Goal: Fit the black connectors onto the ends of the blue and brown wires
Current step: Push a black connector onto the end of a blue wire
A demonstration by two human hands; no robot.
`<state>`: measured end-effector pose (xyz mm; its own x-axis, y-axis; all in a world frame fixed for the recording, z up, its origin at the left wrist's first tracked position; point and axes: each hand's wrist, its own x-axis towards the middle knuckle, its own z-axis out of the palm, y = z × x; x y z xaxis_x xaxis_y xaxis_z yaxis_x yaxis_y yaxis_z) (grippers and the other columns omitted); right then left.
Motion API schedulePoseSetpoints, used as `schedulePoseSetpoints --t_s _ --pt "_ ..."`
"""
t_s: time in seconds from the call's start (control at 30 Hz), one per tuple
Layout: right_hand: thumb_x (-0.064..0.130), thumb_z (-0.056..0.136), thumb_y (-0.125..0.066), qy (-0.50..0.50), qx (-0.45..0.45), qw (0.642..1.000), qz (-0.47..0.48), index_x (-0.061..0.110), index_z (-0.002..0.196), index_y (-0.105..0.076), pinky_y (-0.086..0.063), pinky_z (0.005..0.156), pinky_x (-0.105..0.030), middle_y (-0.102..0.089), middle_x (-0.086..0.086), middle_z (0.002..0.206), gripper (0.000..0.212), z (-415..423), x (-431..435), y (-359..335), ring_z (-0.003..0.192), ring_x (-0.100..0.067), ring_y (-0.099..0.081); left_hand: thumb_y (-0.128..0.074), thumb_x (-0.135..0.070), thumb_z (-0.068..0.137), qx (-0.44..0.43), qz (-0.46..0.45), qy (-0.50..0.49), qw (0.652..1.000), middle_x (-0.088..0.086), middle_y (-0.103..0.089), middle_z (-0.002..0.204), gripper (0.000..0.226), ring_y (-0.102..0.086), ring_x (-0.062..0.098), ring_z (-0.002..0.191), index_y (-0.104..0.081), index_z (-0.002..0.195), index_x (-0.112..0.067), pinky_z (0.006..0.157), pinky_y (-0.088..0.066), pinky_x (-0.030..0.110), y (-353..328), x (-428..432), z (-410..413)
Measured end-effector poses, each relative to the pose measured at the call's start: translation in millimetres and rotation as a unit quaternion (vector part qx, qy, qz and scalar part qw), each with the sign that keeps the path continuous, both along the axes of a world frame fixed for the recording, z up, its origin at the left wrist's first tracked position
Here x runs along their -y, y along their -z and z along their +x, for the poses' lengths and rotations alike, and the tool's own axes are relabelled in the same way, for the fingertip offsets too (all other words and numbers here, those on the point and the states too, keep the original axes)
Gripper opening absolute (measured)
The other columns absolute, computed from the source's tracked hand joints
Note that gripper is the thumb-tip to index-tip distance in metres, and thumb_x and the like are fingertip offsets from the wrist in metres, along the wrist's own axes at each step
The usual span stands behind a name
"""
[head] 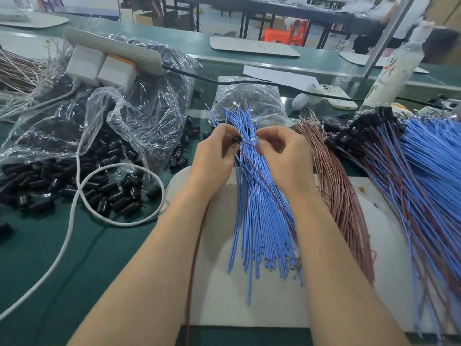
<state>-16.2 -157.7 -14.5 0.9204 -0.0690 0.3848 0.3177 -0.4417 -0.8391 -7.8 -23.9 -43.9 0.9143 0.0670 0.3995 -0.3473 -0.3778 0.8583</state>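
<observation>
Fingers of the left hand (212, 156) clamp one black connector (235, 140); the right hand (283, 156) pinches one brown wire (249, 144), its tip pointing toward the bench's (74, 245) left edge.

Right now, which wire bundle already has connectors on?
The mixed blue-and-brown bundle far right: black connectors cap its far ends. The blue bundle and brown bundle carry none.

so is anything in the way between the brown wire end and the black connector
Nothing visible. The thin brown wire pinched by the right hand runs straight to the small black plastic connector held by the left hand; the bundle of blue wires lies beneath, not between.
</observation>
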Motion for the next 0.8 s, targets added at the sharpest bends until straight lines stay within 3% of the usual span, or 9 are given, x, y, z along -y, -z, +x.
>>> schedulePoseSetpoints --t_s 0.13,0.3,0.53,0.7,0.8 --pt "0.01 0.088 -0.064 0.004 0.05 0.998 -0.035 0.013 0.095 -0.068 -0.05 0.076 -0.014 -0.064 0.015 0.08 0.008 -2.9 -4.6 -0.9 0.074 0.003 -0.06 -0.052 0.005 0.089 0.007 0.013 0.007 1.0 -0.007 -0.065 0.091 0.02 -0.063 0.007 0.092 -0.058 0.102 -0.01 0.087 -0.047 0.012 -1.3 0.8 -0.6" --pt "0.009 0.087 -0.065 0.0 0.073 0.996 -0.059 0.01 0.092 -0.068 -0.049 0.073 -0.013 -0.064 0.01 0.077 0.005 -5.7 -7.5 -1.5 0.075 -0.002 -0.061 -0.051 0.004 0.09 0.018 0.033 0.009 0.999 -0.006 -0.066 0.091 0.02 -0.064 0.009 0.092 -0.059 0.103 -0.009 0.087 -0.048 0.017 -3.2 3.0 -3.2" --pt "0.008 0.088 -0.063 0.02 0.072 0.995 -0.065 0.01 0.091 -0.068 -0.05 0.072 -0.017 -0.066 0.005 0.078 0.006 -5.2 -7.8 -0.6 0.074 -0.007 -0.062 -0.052 0.002 0.091 0.022 0.049 0.017 0.998 -0.009 -0.064 0.09 0.02 -0.063 0.006 0.091 -0.061 0.103 -0.012 0.087 -0.047 0.013 -4.0 4.7 -2.4" --pt "0.005 0.09 -0.055 0.043 0.068 0.994 -0.068 0.017 0.094 -0.07 -0.046 0.074 -0.015 -0.066 -0.003 0.092 0.02 -2.3 -5.7 0.9 0.075 -0.008 -0.058 -0.052 0.003 0.09 0.015 0.039 0.007 0.999 -0.023 -0.059 0.084 0.023 -0.056 -0.016 0.082 -0.061 0.103 -0.014 0.08 -0.041 0.001 -1.9 3.9 -0.4" --pt "0.01 0.086 -0.065 0.022 0.043 0.995 -0.088 0.014 0.1 -0.07 -0.046 0.077 -0.009 -0.062 -0.004 0.1 0.015 -2.1 -8.8 3.9 0.073 -0.002 -0.058 -0.053 0.003 0.088 0.027 0.038 0.009 0.999 -0.02 -0.06 0.084 0.022 -0.062 0.0 0.083 -0.06 0.102 -0.012 0.081 -0.047 0.01 -2.0 5.7 -2.7"
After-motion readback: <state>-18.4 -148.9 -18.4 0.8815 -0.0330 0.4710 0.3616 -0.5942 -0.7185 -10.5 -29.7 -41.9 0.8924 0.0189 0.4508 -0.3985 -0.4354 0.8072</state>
